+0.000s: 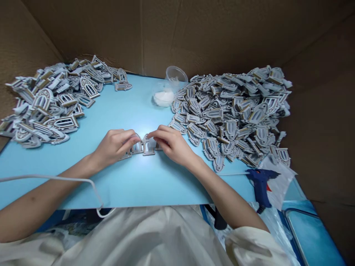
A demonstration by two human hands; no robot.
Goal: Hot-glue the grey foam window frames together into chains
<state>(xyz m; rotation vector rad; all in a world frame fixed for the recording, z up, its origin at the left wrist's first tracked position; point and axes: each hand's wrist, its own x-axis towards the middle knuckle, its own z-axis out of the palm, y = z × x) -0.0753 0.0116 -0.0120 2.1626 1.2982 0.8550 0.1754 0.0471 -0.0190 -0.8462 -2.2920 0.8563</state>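
A short row of small arched window-frame pieces stands on the blue table between my hands. My left hand (118, 144) is closed, thumb and fingers pinched at the top of one arched window piece (137, 148). My right hand (172, 143) is also closed, its fingertips on the top of the neighbouring arched window piece (149, 148). These two pieces stand upright with their edges very close; I cannot tell whether they touch. Further pieces at both ends of the row are partly hidden under my hands.
Heaps of similar pieces lie at left (55, 101) and right (235, 114). Clear plastic cups (176, 74) stand at the back, one holding white material (163, 98). A blue glue gun (260, 186) rests at the right edge. A white cable (69, 179) crosses my left forearm. Cardboard walls (158, 37) surround the table (133, 188).
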